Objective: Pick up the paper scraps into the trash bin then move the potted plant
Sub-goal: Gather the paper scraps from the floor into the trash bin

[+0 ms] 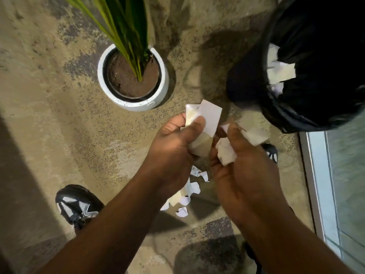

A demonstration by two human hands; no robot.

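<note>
Two bare forearms fill the foreground. Left hand [173,143]: folded paper scraps [205,123] are pinched under the thumb. Right hand [243,167]: crumpled scraps are gripped in curled fingers. Loose scraps [185,194] are scattered on the speckled floor [59,115] below the hands. Potted plant [134,78] (white pot, green leaves) is set beyond. Trash bin [316,76], black-lined, stands upper right, paper inside. Shoe [77,204]: lower left.
</note>
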